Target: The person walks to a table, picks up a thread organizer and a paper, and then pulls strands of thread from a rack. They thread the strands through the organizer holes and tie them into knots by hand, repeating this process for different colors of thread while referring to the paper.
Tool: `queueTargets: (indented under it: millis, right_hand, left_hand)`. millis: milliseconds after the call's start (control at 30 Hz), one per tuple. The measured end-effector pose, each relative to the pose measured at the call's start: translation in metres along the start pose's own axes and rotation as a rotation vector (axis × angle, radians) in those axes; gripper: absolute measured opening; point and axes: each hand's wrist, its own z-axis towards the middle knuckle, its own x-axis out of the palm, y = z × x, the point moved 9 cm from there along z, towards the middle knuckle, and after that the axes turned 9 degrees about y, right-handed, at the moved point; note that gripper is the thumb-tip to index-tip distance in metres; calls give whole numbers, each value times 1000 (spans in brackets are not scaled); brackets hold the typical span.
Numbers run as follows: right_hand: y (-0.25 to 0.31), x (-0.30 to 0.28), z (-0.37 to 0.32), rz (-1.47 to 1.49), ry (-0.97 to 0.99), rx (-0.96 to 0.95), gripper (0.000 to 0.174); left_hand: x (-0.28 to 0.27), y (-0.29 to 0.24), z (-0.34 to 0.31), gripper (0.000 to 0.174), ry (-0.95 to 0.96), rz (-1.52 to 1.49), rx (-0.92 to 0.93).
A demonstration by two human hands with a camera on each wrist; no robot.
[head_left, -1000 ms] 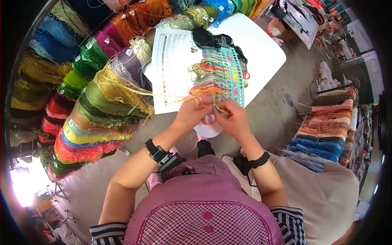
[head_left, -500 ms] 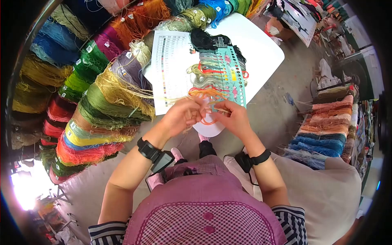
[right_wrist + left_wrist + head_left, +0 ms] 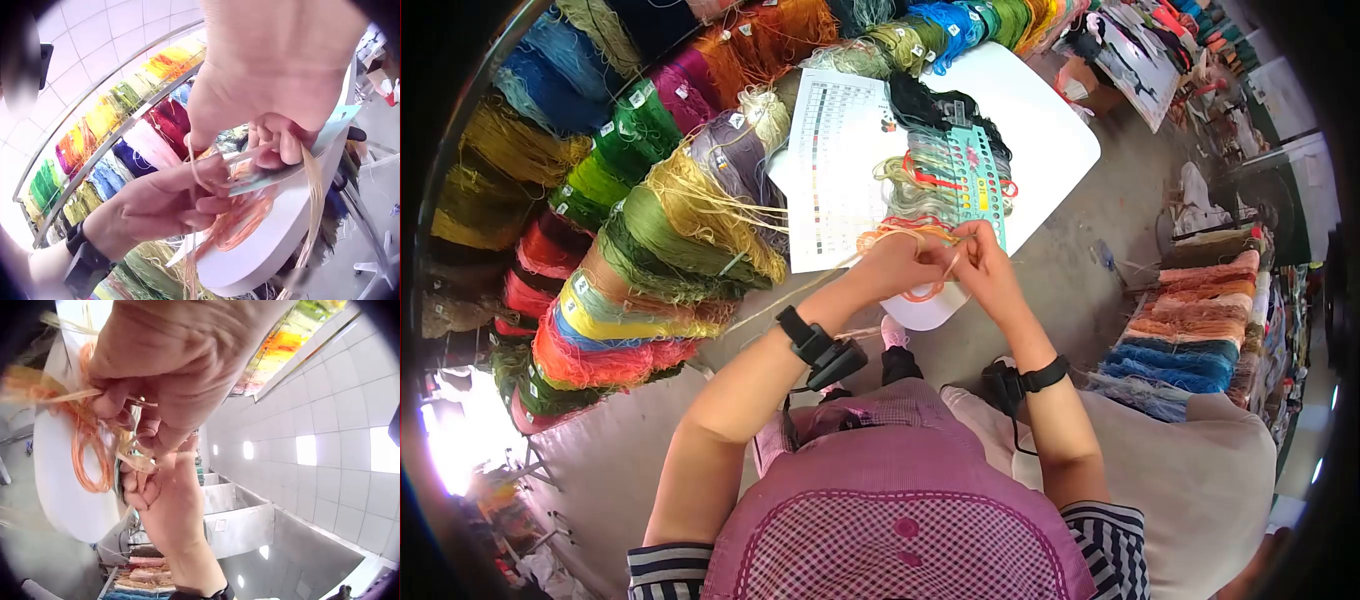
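Both hands meet at the lower end of a teal thread card point(image 3: 980, 195) with punched holes and skeins of floss looped through it. My left hand point(image 3: 900, 262) pinches pale cream thread point(image 3: 78, 395) between thumb and curled fingers. Close against it, my right hand point(image 3: 990, 278) also grips the pale thread with bent fingers at the card's edge, and a flat cream strand point(image 3: 314, 200) hangs from it. Orange loops of floss point(image 3: 92, 459) dangle below the fingers over a white board point(image 3: 1050, 140). Fingers hide the hole where the thread meets the card.
A printed colour chart point(image 3: 830, 170) lies on the board. Left of it, a rack carries labelled hanks of thread point(image 3: 645, 235), with loose yellow strands trailing toward the left hand. More hanks point(image 3: 1185, 320) hang at right, beside a beige covered surface point(image 3: 1160, 470).
The left hand has dipped back toward the body, then moved forward and right against the right hand. The right hand has risen slightly along the card, and the pale thread has shifted with them.
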Motion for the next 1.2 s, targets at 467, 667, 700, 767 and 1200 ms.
queueTargets:
  millis: [467,667,700,767,1200]
  right_hand:
    - [-3,13,2,-258,113,118,25]
    - [36,33,0,-513,142,-35,27]
    - [53,43,-1,-422,150,-82,27]
    - [104,85,-4,-302,184,-216,17]
    - [151,136,-23,566,456,13,6]
  left_hand:
    - [-192,29,-299,26,-752,-1039,74]
    - [-171,-14,-351,53,-720,-973,239]
    - [-149,-24,-340,57,-647,-1041,235]
    - [-111,-36,-312,69,-519,-1162,201]
    - [-77,32,-280,62,-463,-1021,4]
